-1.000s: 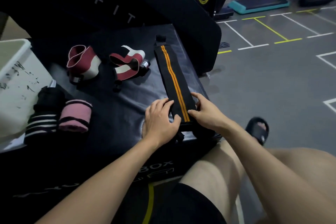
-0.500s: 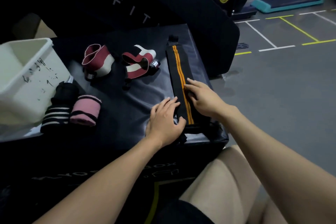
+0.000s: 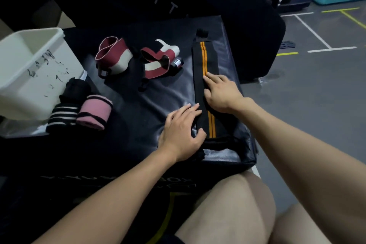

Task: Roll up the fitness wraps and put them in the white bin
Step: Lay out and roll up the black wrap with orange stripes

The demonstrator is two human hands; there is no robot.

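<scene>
Along the box top's right edge: black wrap with twin orange stripes, laid flat and unrolled, far tab dim. Left hand flat at its near end, thumb on fabric; right hand pressing mid-strip, fingers straight. White bin at left edge, cropped. Near end overhanging, hard to read.

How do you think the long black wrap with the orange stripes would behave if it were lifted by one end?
The black wrap lies flat along the black pad under both hands, so it would probably droop limply. It looks thin, so likely light. The rolled pink wrap nearby suggests such fabric rolls readily.
</scene>
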